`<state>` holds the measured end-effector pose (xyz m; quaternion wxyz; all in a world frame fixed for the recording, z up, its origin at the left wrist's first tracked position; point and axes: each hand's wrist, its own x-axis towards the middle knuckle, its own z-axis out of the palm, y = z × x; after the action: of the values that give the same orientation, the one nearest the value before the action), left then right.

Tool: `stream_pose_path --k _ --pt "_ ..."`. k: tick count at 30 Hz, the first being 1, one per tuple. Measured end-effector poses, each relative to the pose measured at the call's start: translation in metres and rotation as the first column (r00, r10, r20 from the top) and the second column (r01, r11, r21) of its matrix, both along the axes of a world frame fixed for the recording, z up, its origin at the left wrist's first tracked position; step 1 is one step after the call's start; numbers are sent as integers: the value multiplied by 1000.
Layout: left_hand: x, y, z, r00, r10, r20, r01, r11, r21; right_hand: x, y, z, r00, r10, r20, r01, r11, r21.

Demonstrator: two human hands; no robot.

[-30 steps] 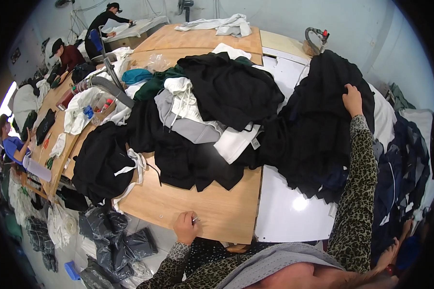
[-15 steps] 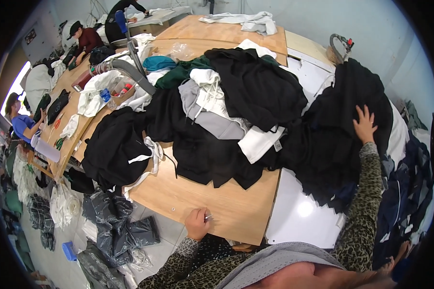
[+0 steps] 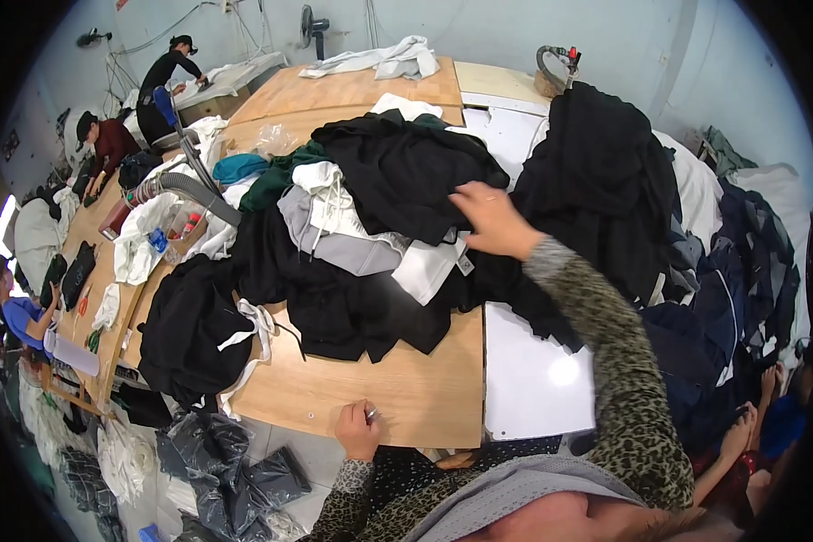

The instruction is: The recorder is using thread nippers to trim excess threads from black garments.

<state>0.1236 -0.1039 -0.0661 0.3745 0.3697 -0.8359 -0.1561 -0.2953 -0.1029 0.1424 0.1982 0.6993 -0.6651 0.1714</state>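
My left hand point(image 3: 359, 434) is closed near the front edge of the wooden table. A small shiny metal tool point(image 3: 371, 415) pokes out of its fist; too little shows to tell its kind. My right hand point(image 3: 497, 222) reaches across with fingers stretched out, at the right side of a black garment point(image 3: 397, 172) on the pile. Whether it touches the cloth I cannot tell. Below and left of that hand lie a white folded piece point(image 3: 426, 271) with a tag, a grey garment point(image 3: 352, 242) and a white drawstring garment point(image 3: 334, 203).
A black heap point(image 3: 596, 163) rises at the right, beside navy garments point(image 3: 754, 244). Another black bundle point(image 3: 194, 325) with white ties hangs at the table's left. Bagged garments point(image 3: 235, 470) lie on the floor. Several people work at the far left; another person's hands point(image 3: 739, 432) show lower right.
My right hand has moved left from the black heap at the right to the middle pile. The view has swung right. My left hand stays near the table edge.
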Motion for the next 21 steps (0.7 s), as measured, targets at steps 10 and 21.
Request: stream_pose_path --k 10,21 --pt "0 4 -2 999 -10 -44 8 999 -50 56 9 -10 763 70 643 -26 997 -78" --pt "-57 49 99 785 -317 -533 385 923 18 148 169 168 5 846 533 195 522 -830"
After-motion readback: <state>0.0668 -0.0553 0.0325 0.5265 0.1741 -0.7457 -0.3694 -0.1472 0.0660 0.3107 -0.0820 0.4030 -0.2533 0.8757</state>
